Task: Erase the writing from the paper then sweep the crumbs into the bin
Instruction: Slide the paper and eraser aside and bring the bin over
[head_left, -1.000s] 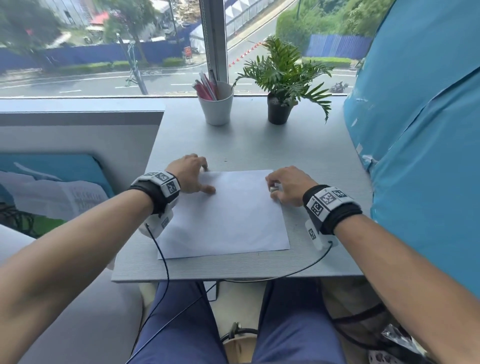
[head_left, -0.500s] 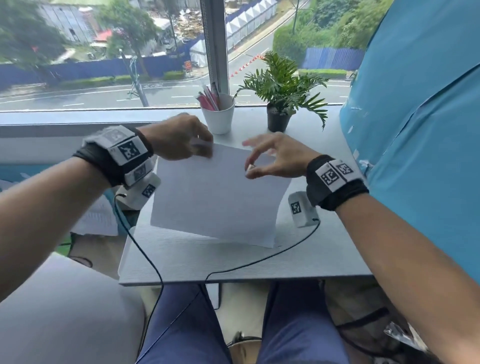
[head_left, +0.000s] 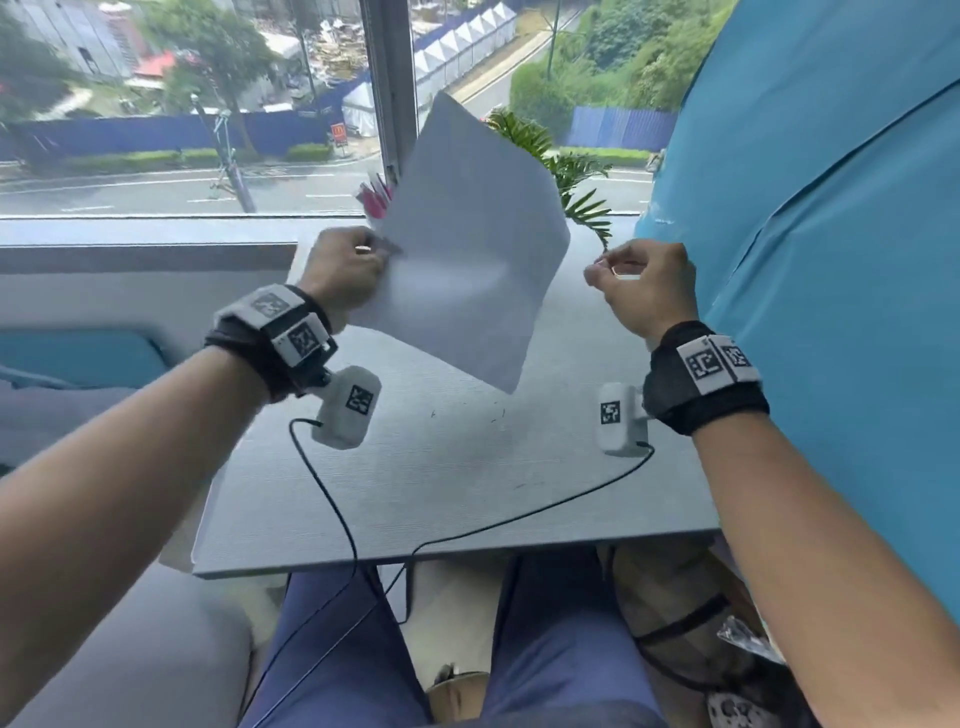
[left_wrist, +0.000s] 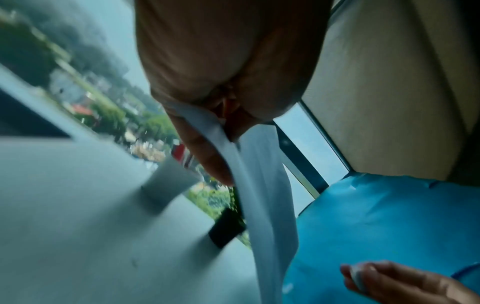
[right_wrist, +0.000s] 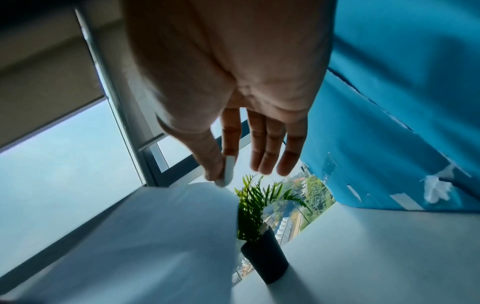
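Half a second ago the paper (head_left: 462, 254) still had its near edge on the desk (head_left: 467, 467); now the left hand (head_left: 343, 267) has lifted it clear, so that it hangs tilted in the air in front of the pen cup (head_left: 376, 200) and the plant (head_left: 566, 171). A second ago both hands lay on the sheet as it rested flat. The lift bares a few small dark crumbs (head_left: 498, 415) on the grey surface, which suggests the erasing is finished and the paper is being tipped or shaken to shed its debris before the sweeping begins. No bin shows in any view, so where the crumbs must go cannot be told

On the left, the forearm reaches forward and up, wrist raised above the desk. The left wrist view shows the thumb and fingers (left_wrist: 215, 162) pinching the sheet's left edge, the paper trailing down from the grip

In the middle, the sheet bows slightly, one corner pointing down toward the desk, touching nothing else

On the right, the right hand (head_left: 641, 288) is held above the desk, apart from the paper. Thumb and forefinger pinch a small white eraser (right_wrist: 228, 171), while the other three fingers hang relaxed and nearly straight
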